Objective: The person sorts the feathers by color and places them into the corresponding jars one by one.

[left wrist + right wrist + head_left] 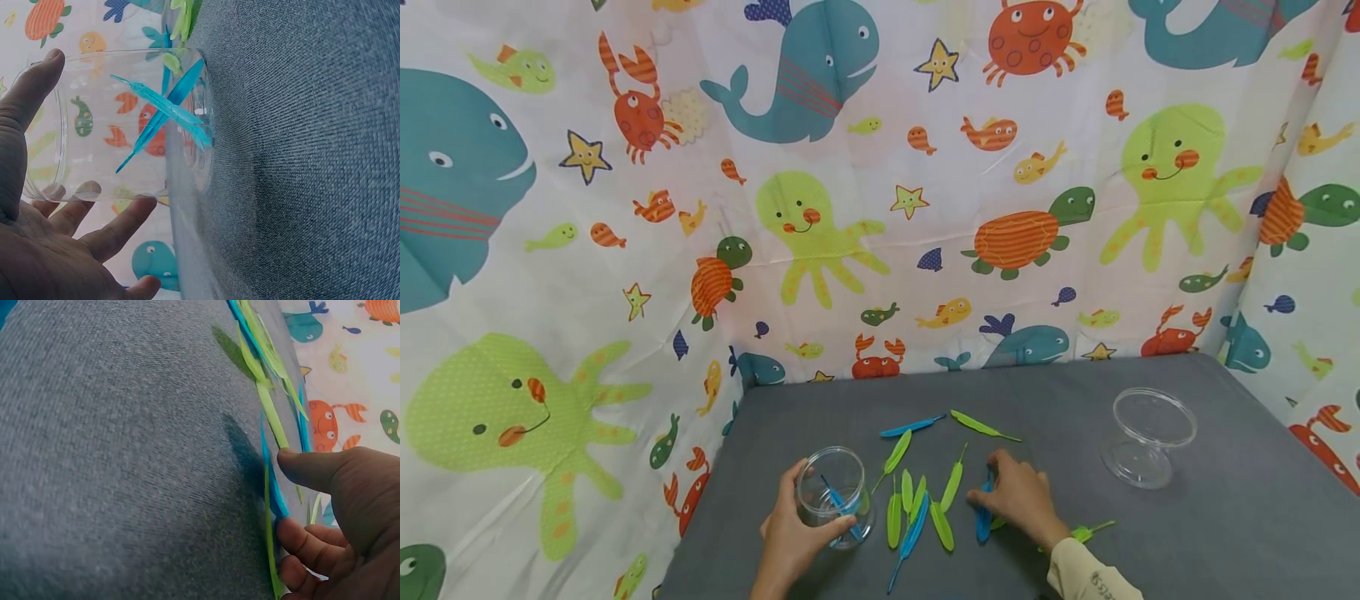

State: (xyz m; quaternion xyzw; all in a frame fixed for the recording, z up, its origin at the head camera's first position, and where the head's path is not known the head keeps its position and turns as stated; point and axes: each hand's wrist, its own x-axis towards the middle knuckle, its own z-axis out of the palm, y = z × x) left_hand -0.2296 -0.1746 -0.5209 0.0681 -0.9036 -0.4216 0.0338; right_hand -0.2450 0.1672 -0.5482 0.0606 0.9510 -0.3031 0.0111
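Note:
My left hand grips a clear glass jar, thumb on one side and fingers on the other. The jar stands upright on the grey cloth, with blue feathers crossed near its bottom. To the right, my right hand reaches down over a blue feather that overlaps a green feather. In the right wrist view its thumb and index fingertip are apart, on either side of the blue feather, with the index fingertip right at its end. Several green feathers and another blue feather lie between the hands.
A clear stemmed cup stands at the right on the grey cloth. Farther back lie a blue feather and a green feather. A green feather shows beside the right sleeve. A sea-animal curtain hangs behind.

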